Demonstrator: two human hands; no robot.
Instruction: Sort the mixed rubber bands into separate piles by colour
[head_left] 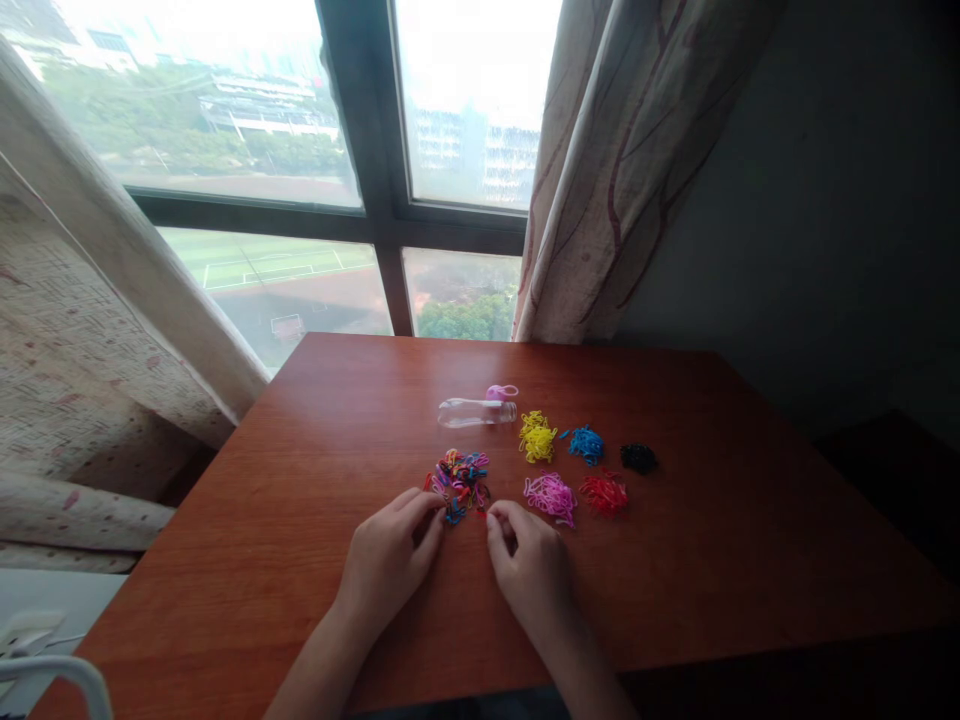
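A mixed heap of small coloured loops point(463, 475), pins or rubber bands by their look, lies on the wooden table between my hands. My left hand point(394, 545) is at the heap's left front edge, thumb and forefinger drawn together beside some blue loops point(454, 512); what they pinch is too small to make out. On the other side, my right hand point(532, 560) has its fingers curled in a pinch, with a bit of red point(481, 513) at the tips. Single-colour piles lie to the right: pink point(552, 497), yellow point(537, 437), red point(604, 494), blue point(586, 445) and black point(638, 458).
Behind the heap a clear bottle point(474, 412) lies on its side, with a pink looped cap point(501, 393) just beyond it. The wooden table point(712, 580) reaches back to a window point(465, 270) with curtains point(600, 180). A white curved tube point(71, 668) stands at the lower left.
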